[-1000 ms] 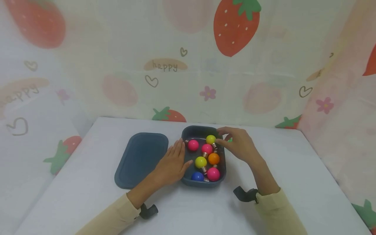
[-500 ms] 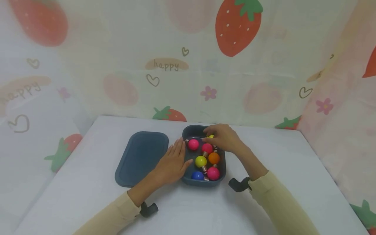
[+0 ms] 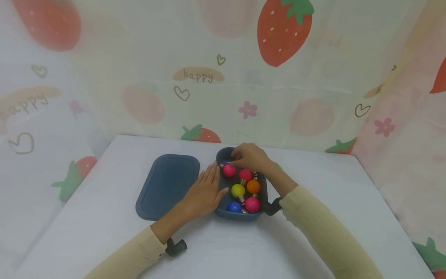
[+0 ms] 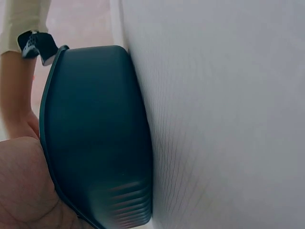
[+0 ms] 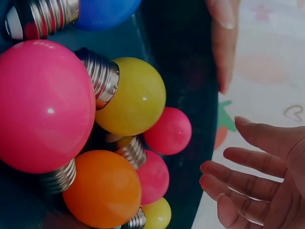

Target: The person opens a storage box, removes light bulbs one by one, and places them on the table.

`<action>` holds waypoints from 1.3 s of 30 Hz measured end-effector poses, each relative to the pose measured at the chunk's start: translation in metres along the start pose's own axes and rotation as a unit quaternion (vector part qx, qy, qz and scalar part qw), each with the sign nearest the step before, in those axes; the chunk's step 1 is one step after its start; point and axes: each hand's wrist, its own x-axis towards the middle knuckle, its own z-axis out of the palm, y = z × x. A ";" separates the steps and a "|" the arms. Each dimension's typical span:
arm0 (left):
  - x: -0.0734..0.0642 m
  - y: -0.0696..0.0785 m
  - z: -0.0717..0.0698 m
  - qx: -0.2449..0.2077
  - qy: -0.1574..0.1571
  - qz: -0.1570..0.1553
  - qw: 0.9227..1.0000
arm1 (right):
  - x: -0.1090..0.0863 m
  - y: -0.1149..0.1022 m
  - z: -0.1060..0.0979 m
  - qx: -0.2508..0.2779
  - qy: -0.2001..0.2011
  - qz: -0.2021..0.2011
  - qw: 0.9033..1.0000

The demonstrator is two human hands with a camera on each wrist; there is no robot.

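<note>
Seven coloured light bulbs (image 3: 253, 205), probably slick and fragile, best pinched by their screw bases (image 3: 241, 200), lie in the plastic tub (image 3: 237, 216) that my left hand (image 3: 203, 196) touches straight-fingered, while my right hand (image 3: 251, 157) hangs above, empty, fingers loosely parted.

Place: curtained tabletop booth, perhaps a recording set, the tight view leaving this unsure | Walls: pale sheets (image 3: 209, 106) printed with red strawberries (image 3: 283, 37), hearts (image 3: 182, 93) and the word "happy" (image 3: 198, 74), behind and on both sides | Surface: white table (image 3: 223, 252) | Gear: two dark wrist-worn cameras (image 3: 176, 247)
</note>
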 end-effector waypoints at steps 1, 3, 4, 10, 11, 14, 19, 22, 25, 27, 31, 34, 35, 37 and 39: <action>0.001 -0.001 0.000 0.001 0.000 -0.001 1.000 | 0.002 0.000 0.001 -0.003 -0.002 0.001 1.000; 0.001 -0.001 0.002 0.003 -0.004 -0.002 1.000 | 0.006 -0.001 0.003 -0.011 -0.008 0.004 1.000; 0.001 -0.001 0.002 0.004 -0.004 -0.002 1.000 | 0.007 -0.002 0.004 -0.014 -0.011 0.005 1.000; 0.000 0.001 -0.002 0.000 0.002 0.001 1.000 | 0.015 -0.001 0.008 -0.032 -0.026 0.017 0.999; 0.000 0.000 -0.001 -0.001 0.003 0.002 1.000 | 0.017 0.000 0.010 -0.034 -0.028 0.020 0.999; 0.001 -0.001 0.000 -0.005 0.005 0.000 1.000 | 0.021 0.001 0.014 -0.039 -0.032 0.026 0.998; 0.001 -0.002 0.002 -0.006 0.002 -0.005 1.000 | 0.023 0.000 0.020 -0.045 -0.040 0.029 0.998; 0.000 -0.002 0.003 -0.008 0.002 -0.007 1.000 | 0.023 -0.002 0.023 -0.051 -0.043 0.029 0.997; 0.000 -0.002 0.003 -0.008 0.003 -0.007 1.000 | 0.024 -0.002 0.024 -0.060 -0.044 0.027 0.997; 0.000 -0.001 0.002 -0.007 0.002 -0.006 1.000 | 0.024 -0.003 0.024 -0.063 -0.046 0.027 0.997; 0.000 -0.001 0.001 -0.014 0.001 -0.004 1.000 | 0.025 -0.003 0.025 -0.067 -0.052 0.031 0.996; 0.000 -0.001 0.001 -0.019 0.003 -0.001 1.000 | 0.025 -0.003 0.026 -0.065 -0.051 0.036 0.996; 0.000 -0.002 0.002 -0.021 0.004 0.001 1.000 | 0.025 -0.003 0.026 -0.065 -0.050 0.037 0.996; 0.001 -0.003 0.003 -0.016 0.002 -0.001 1.000 | 0.025 -0.002 0.027 -0.065 -0.049 0.038 0.996; 0.001 -0.003 0.005 -0.013 0.001 -0.002 1.000 | 0.026 -0.003 0.027 -0.065 -0.052 0.039 0.996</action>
